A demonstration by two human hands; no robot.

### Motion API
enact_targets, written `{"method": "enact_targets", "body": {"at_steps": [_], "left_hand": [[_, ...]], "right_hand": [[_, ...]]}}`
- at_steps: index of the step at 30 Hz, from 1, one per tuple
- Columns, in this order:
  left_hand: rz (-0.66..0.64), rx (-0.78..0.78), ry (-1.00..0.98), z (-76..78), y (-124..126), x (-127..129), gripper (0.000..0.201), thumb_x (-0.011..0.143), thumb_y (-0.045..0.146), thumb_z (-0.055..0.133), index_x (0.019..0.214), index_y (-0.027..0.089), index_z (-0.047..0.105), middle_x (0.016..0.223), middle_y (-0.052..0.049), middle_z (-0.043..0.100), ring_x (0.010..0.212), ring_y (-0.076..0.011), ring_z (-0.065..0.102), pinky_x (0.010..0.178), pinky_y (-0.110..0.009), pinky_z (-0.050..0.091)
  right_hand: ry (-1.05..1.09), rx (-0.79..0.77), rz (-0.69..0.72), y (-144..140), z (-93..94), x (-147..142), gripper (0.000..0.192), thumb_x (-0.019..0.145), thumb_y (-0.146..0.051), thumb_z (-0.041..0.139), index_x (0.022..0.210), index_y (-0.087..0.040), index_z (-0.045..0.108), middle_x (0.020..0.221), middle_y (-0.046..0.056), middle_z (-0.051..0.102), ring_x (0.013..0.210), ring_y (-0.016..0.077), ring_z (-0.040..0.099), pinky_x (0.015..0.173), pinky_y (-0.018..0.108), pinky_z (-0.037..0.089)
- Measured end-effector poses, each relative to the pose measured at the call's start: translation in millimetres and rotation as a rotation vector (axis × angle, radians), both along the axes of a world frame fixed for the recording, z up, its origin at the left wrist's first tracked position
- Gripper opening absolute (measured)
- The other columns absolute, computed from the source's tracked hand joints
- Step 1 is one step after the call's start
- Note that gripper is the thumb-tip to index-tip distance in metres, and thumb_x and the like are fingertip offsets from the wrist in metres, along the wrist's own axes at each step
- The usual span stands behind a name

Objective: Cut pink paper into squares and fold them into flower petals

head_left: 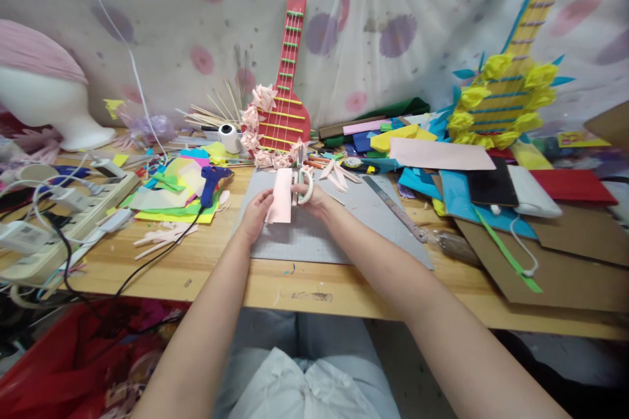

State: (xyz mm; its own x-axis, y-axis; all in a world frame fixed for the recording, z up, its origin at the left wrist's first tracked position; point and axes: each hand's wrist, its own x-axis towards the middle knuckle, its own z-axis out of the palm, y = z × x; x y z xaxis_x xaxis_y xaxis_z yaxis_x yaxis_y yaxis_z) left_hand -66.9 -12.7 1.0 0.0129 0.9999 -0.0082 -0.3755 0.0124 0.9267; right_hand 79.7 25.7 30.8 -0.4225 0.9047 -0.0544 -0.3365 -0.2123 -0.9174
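Note:
My left hand (255, 213) pinches the lower left edge of a pale pink sheet of foam paper (282, 203), holding it upright over the grey cutting mat (319, 239). My right hand (314, 201) grips a pair of white-handled scissors (301, 181), blades pointing away from me along the sheet's right edge. Both hands sit together above the mat's far half. A red paper guitar (287, 95) trimmed with pink paper flowers stands just behind them.
A blue glue gun (211, 181) lies on coloured paper scraps left of the mat, its black cord trailing toward a power strip (63, 226). A metal ruler (400, 209) lies right of the mat. Foam sheets, cardboard and a yellow-flowered guitar (506, 95) crowd the right side.

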Motion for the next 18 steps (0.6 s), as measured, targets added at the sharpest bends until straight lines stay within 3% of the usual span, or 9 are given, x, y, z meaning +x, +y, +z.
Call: {"method": "enact_targets", "body": {"at_steps": [5, 11, 15, 18], "left_hand": [[-0.058, -0.043, -0.058, 5.4, -3, -2, 0.053, 0.056, 0.057, 0.065, 0.086, 0.013, 0.065, 0.088, -0.007, 0.068, 0.094, -0.0235, 0.058, 0.083, -0.032, 0.044], [-0.119, -0.037, -0.093, 6.8, -1, -2, 0.056, 0.063, 0.054, 0.062, 0.103, 0.014, 0.062, 0.095, -0.008, 0.067, 0.097, -0.0241, 0.059, 0.086, -0.034, 0.044], [-0.074, 0.028, 0.022, 9.9, -2, 1, 0.056, 0.064, 0.049, 0.064, 0.107, 0.014, 0.059, 0.095, -0.008, 0.066, 0.094, -0.0221, 0.06, 0.086, -0.032, 0.043], [0.027, 0.06, 0.123, 16.0, -1, 1, 0.057, 0.06, 0.038, 0.068, 0.11, 0.014, 0.055, 0.096, -0.006, 0.065, 0.089, -0.0195, 0.06, 0.084, -0.03, 0.043]], "right_hand": [[0.008, -0.02, -0.067, -2, -0.6, -19, 0.026, 0.05, -0.024, 0.068, 0.07, -0.016, 0.052, 0.059, -0.001, 0.058, 0.055, 0.0133, 0.054, 0.047, 0.022, 0.041], [-0.236, 0.003, -0.198, 1, 1.2, -36, 0.027, 0.051, -0.022, 0.068, 0.071, -0.017, 0.05, 0.057, -0.003, 0.054, 0.047, 0.0109, 0.049, 0.046, 0.025, 0.042], [-0.389, 0.091, -0.264, 5, 1.2, -45, 0.025, 0.053, -0.019, 0.067, 0.071, -0.018, 0.05, 0.059, -0.004, 0.053, 0.051, 0.011, 0.051, 0.052, 0.026, 0.045], [-0.419, 0.121, -0.282, 7, 2.0, -47, 0.025, 0.053, -0.018, 0.068, 0.069, -0.018, 0.049, 0.06, -0.004, 0.054, 0.056, 0.0114, 0.053, 0.056, 0.026, 0.046]]}}
